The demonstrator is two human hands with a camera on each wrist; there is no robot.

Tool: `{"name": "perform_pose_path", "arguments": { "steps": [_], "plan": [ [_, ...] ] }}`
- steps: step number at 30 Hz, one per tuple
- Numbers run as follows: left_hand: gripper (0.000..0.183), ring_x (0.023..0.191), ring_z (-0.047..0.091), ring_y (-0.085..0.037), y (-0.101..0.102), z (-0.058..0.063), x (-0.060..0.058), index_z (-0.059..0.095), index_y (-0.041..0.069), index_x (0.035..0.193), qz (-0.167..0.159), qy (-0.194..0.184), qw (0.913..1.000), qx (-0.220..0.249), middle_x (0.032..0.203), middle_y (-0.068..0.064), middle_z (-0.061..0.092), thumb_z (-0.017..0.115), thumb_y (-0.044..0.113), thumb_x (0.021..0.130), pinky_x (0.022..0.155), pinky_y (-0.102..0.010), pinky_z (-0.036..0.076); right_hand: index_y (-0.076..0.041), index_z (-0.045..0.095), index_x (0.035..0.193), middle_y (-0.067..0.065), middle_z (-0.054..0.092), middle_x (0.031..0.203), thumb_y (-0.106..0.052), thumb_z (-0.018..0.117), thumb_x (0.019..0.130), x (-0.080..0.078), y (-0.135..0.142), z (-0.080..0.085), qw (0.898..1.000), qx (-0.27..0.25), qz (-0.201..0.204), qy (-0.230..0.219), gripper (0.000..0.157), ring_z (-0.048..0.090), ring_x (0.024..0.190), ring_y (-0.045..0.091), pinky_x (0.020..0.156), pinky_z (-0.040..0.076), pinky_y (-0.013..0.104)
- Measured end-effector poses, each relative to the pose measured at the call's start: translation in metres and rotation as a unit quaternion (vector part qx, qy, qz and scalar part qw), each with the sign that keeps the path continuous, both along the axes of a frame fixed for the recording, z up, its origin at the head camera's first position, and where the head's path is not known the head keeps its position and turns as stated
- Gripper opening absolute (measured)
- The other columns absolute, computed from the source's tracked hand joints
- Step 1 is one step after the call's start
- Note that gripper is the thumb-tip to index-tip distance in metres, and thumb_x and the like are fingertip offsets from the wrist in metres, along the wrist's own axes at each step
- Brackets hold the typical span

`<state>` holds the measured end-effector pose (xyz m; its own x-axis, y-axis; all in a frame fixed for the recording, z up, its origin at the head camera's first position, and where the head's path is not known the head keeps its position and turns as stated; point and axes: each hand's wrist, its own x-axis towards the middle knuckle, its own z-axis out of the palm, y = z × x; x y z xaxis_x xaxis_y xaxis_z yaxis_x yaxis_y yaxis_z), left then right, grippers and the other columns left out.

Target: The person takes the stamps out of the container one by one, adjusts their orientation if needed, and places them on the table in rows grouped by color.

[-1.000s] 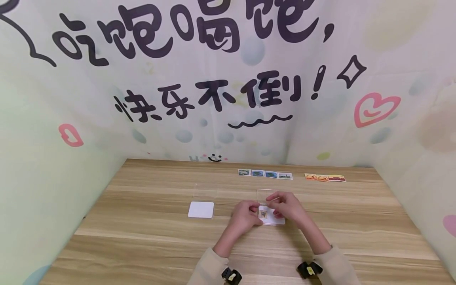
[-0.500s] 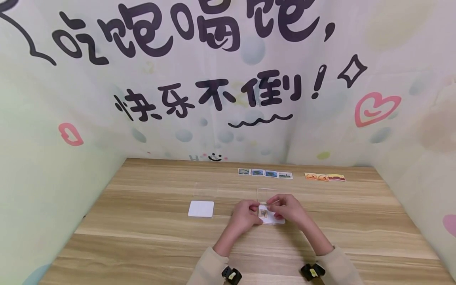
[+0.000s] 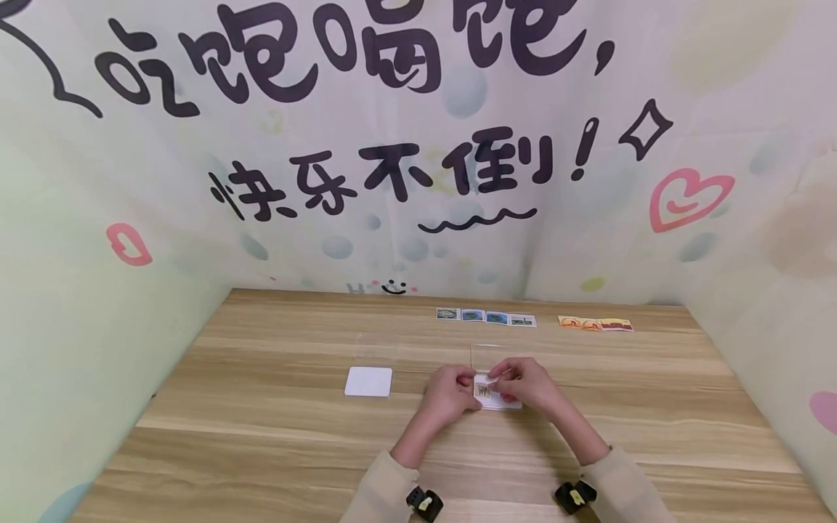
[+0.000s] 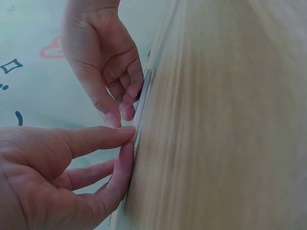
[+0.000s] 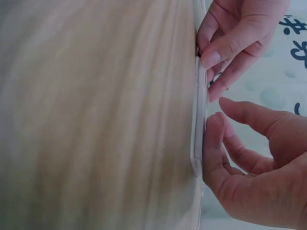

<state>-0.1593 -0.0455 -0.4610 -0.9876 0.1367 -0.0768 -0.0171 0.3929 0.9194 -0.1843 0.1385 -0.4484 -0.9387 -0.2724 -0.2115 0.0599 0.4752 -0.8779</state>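
Note:
A clear hinged case lies open on the table, its transparent lid (image 3: 485, 356) away from the person and a white card (image 3: 507, 403) in the near half. On the card's left part sits a small brownish stamp (image 3: 482, 391) with a dark figure. My left hand (image 3: 446, 398) grips the case's left side, thumb at the near corner, fingers at the far one. Over the card hovers my right hand (image 3: 531, 381), one fingertip right at the stamp's right edge. The right wrist view shows its thumb and fingers (image 5: 240, 109) spread apart, other fingertips against the card.
Left of the hands, another white card (image 3: 368, 381) lies below a faint clear lid (image 3: 377, 346). A row of blue and green stamps (image 3: 485, 317) and a row of orange and yellow stamps (image 3: 595, 324) lie near the back wall (image 3: 340, 250).
My right hand's fingertip has come slightly nearer the person, down to the stamp's right edge. The left hand stays in place on the case.

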Motion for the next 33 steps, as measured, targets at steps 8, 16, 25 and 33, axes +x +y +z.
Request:
{"name": "perform_pose_path", "arguments": {
  "steps": [8, 16, 25, 33],
  "plan": [
    [0.048, 0.081, 0.063, -0.013, -0.0002, -0.0032, -0.0019, 0.073, -0.011, 0.115, -0.008, 0.016, 0.9998, 0.004, 0.093, -0.01, 0.066, 0.083, -0.013, 0.069, 0.072, -0.026, 0.054, 0.005, 0.072, 0.1, 0.003, 0.062, 0.076, 0.0, 0.078, 0.089, -0.0004, 0.0014, -0.0018, 1.0, 0.012, 0.014, 0.025, 0.013, 0.054, 0.066, 0.014, 0.057, 0.046, 0.023],
    [0.048, 0.082, 0.063, -0.015, -0.0007, -0.0034, -0.002, 0.073, -0.011, 0.116, -0.008, 0.017, 0.9998, -0.002, 0.093, -0.01, 0.066, 0.083, -0.012, 0.068, 0.072, -0.027, 0.055, 0.002, 0.073, 0.095, 0.002, 0.058, 0.071, -0.002, 0.083, 0.085, 0.0008, -0.003, -0.0031, 0.999, 0.037, 0.006, 0.039, 0.015, 0.05, 0.062, 0.014, 0.055, 0.04, 0.023],
    [0.048, 0.082, 0.064, -0.015, -0.0013, -0.0054, -0.0031, 0.073, -0.011, 0.116, -0.009, 0.017, 0.9998, 0.001, 0.093, -0.009, 0.066, 0.083, -0.012, 0.07, 0.071, -0.026, 0.055, 0.0, 0.073, 0.09, -0.001, 0.053, 0.066, -0.001, 0.087, 0.081, -0.0011, -0.0053, -0.0058, 0.998, 0.047, -0.01, 0.03, 0.016, 0.048, 0.059, 0.012, 0.054, 0.038, 0.022],
    [0.047, 0.081, 0.063, -0.015, -0.0015, -0.0045, -0.0023, 0.072, -0.012, 0.116, -0.013, 0.013, 0.9998, 0.008, 0.093, -0.009, 0.065, 0.083, -0.013, 0.07, 0.07, -0.025, 0.054, 0.0, 0.073, 0.088, -0.001, 0.054, 0.067, -0.001, 0.087, 0.08, -0.0008, -0.0057, -0.0046, 0.998, 0.055, -0.01, 0.031, 0.016, 0.048, 0.061, 0.012, 0.055, 0.038, 0.022]
  ]
}}
